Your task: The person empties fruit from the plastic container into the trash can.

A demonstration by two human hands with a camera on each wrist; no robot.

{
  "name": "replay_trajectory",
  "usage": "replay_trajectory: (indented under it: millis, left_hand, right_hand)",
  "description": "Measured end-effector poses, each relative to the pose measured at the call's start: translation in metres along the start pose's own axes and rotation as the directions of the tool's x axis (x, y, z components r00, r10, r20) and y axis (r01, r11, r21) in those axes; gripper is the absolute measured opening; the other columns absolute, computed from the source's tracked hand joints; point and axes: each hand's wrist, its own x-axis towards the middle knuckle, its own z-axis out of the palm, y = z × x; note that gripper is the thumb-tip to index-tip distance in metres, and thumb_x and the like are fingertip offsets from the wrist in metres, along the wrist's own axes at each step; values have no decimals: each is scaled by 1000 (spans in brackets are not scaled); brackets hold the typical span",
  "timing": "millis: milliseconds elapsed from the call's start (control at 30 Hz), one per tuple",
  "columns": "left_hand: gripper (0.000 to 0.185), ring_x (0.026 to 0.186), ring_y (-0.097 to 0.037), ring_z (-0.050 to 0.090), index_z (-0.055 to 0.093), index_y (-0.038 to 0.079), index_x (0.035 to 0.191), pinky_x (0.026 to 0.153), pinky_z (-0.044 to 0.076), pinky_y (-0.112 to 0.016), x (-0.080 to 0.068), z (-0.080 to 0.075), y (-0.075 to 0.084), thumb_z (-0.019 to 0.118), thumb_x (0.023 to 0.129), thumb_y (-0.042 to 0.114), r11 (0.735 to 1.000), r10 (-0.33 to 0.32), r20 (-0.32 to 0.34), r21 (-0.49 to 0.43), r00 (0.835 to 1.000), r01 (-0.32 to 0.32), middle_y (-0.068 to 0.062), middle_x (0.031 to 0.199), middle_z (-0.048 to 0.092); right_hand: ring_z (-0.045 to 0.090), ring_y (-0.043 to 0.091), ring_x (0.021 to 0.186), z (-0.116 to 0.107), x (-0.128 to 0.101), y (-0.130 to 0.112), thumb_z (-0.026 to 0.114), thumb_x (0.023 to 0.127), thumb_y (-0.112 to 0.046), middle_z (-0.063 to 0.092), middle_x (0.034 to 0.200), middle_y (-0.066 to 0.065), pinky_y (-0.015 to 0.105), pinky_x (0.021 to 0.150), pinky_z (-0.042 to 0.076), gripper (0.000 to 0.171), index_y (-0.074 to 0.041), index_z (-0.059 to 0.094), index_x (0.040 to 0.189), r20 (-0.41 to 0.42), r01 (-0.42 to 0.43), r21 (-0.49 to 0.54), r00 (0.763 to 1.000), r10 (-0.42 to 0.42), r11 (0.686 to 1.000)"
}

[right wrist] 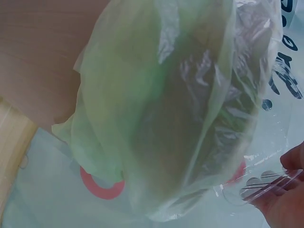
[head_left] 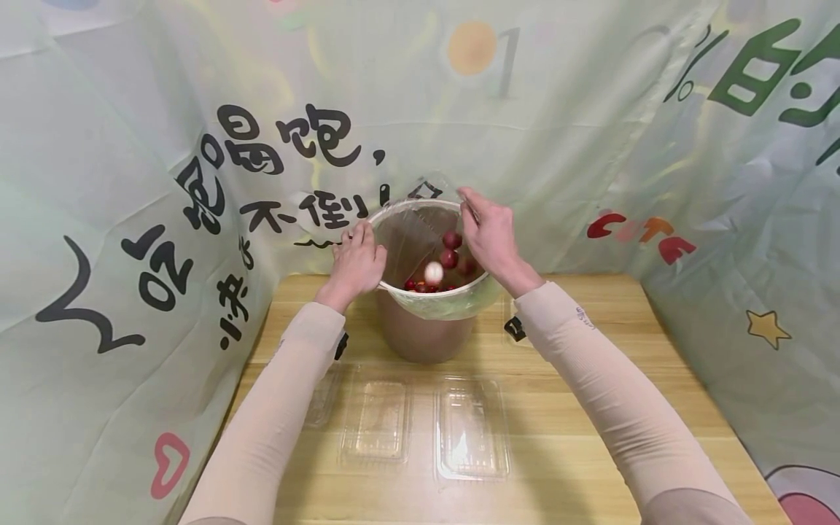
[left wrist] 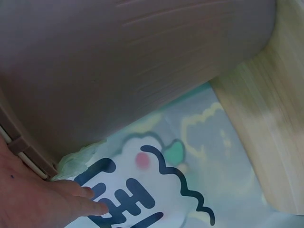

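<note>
A brown trash bin (head_left: 426,335) with a pale rim and a greenish plastic bag liner (head_left: 453,305) stands on the table. My left hand (head_left: 357,264) rests on the left of its rim, fingers fairly straight in the left wrist view. Above the bin's right side, my right hand (head_left: 491,232) grips a clear plastic container (right wrist: 259,187), tilted over the opening. Dark red round pieces (head_left: 451,239) and a whitish round piece (head_left: 433,273) show within the bin's mouth. Smaller red pieces (head_left: 420,287) lie lower; their kind is unclear.
Clear plastic containers (head_left: 472,430) lie on the wooden table (head_left: 577,408) in front of the bin, one partly behind the left forearm. Another clear piece sits near the right wrist. Printed cloth (head_left: 558,146) hangs behind and at both sides.
</note>
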Motion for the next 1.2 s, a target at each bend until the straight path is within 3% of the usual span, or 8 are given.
replay_trajectory:
  millis: [67,233,467,667,900,967,1100,1200]
  left_hand:
    - [71,161,-53,6,14,-4,166,128,6,-73,0,0,0,23,110,38,1000,0,1,-1,1000,0,-21,177,7]
    - [72,161,-53,4,12,-4,166,128,4,-72,0,0,0,22,110,39,1000,-6,11,2,1000,6,-21,177,5]
    - [72,161,-53,5,12,-4,166,129,5,-72,-1,0,1,22,110,39,1000,-6,8,0,1000,6,-21,177,6]
    - [72,161,-53,6,13,-5,166,128,6,-72,0,1,0,23,110,39,1000,0,1,1,1000,0,-21,177,7]
    - [72,160,-54,7,15,-5,166,128,7,-73,-1,0,1,23,109,38,1000,3,-3,4,1000,-3,-21,177,8]
    - [72,160,-54,8,15,-5,166,128,7,-73,-1,0,1,23,109,38,1000,1,-4,6,1000,-1,-21,177,8]
    - [72,160,-54,8,15,-5,166,128,7,-72,-1,1,1,23,109,38,1000,-1,-7,8,1000,1,-21,177,8]
    - [72,161,-53,7,15,-5,166,128,7,-72,-1,0,1,23,109,38,1000,-2,-7,3,1000,2,-21,177,8]
  right_hand:
    - [72,34,72,-1,0,0,57,104,-3,76,121,24,45,68,59,34,0,69,136,-4,-6,8,1000,6,1000]
    - [72,31,85,-3,1,1,57,104,-5,75,124,23,41,73,58,33,0,71,134,-14,-8,-1,1000,8,1000]
    - [66,28,69,-4,2,1,57,105,-5,71,130,24,17,50,38,34,0,70,136,-11,-13,0,1000,13,1000]
    - [77,36,87,-5,2,0,58,103,-3,71,130,24,13,54,45,34,0,69,136,-30,-27,26,999,27,999]
    - [78,37,98,-9,3,-1,60,103,-4,69,133,24,5,52,39,34,2,68,136,-41,-46,64,998,49,997]
    - [78,36,94,-10,3,0,60,103,-3,69,133,24,5,50,38,34,3,68,136,-44,-48,72,998,52,996]
    - [70,32,69,-11,3,1,60,103,-3,72,129,24,7,44,33,34,2,68,136,-46,-46,70,998,50,996]
    - [70,31,69,-12,3,1,60,103,-4,72,129,24,7,44,32,35,1,68,137,-45,-47,67,998,50,997]
